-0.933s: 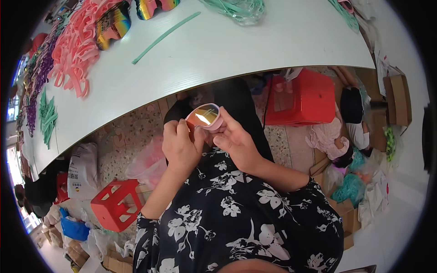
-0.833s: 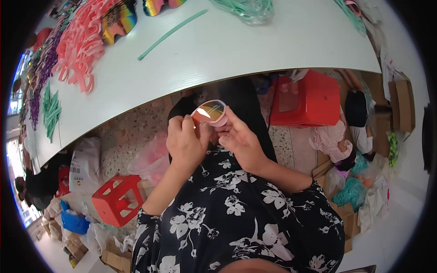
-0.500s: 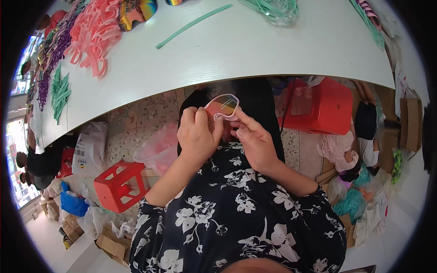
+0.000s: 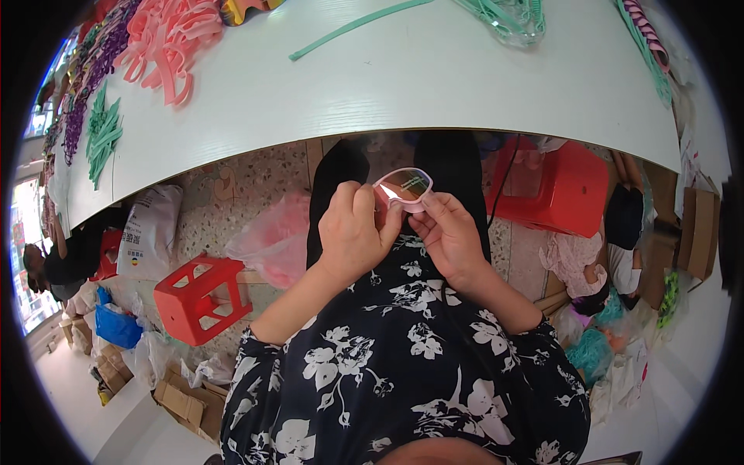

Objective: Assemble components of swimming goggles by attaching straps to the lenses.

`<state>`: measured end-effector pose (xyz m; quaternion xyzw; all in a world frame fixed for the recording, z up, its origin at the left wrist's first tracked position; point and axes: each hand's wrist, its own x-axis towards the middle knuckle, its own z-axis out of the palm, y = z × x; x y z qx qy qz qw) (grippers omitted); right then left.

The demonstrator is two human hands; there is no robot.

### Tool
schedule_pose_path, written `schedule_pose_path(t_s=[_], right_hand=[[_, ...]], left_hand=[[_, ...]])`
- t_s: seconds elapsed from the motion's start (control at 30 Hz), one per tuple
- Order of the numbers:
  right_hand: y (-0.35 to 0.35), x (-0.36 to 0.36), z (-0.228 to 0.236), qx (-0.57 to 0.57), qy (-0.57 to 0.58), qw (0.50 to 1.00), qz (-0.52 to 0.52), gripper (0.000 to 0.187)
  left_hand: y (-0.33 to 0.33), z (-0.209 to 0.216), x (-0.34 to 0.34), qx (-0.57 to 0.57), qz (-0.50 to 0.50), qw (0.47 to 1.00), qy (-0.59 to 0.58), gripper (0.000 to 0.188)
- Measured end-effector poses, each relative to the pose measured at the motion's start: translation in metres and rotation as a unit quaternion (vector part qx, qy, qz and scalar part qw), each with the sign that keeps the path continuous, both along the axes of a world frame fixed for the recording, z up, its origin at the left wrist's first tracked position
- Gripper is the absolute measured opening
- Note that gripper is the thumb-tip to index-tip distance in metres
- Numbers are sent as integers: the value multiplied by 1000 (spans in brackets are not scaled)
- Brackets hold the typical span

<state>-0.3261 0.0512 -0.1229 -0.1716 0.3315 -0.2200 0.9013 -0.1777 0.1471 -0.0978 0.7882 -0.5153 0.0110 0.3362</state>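
Above my lap, just off the table's near edge, I hold a pair of pink-framed goggles [image 4: 405, 186] with a shiny mirrored lens. My left hand [image 4: 353, 231] grips their left end, its thumb along the lower rim and its fingers curled. At the lower right of the frame, my right hand [image 4: 448, 235] pinches the rim between thumb and fingers. The left end of the goggles is hidden behind my left fingers. On the white table [image 4: 325, 108] ahead lies a single green strap [image 4: 356, 29].
Pink straps [image 4: 172, 46] are heaped at the table's far left, with a green bundle [image 4: 102, 136] nearer. Bagged green straps [image 4: 508, 19] lie at the back. Red stools stand left [image 4: 203, 301] and right [image 4: 554, 190]; a pink plastic bag [image 4: 275, 240] is beside my left leg.
My hands and the goggles have shifted slightly right and down in the picture, and the goggles have turned a little. My right fingers have moved along the rim. The whole view has shifted slightly.
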Motion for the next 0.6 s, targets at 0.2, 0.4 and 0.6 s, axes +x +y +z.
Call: schedule_pose_path(t_s=[0.2, 0.4, 0.6], right_hand=[[0, 5, 4, 53, -14, 998, 35, 19], [10, 9, 13, -93, 2, 994, 61, 38], [12, 7, 12, -204, 3, 978, 52, 37]], left_hand=[[6, 2, 1, 13, -20, 1000, 8, 33], [9, 1, -5, 3, -26, 1000, -1, 39], [10, 5, -5, -29, -52, 998, -14, 50]])
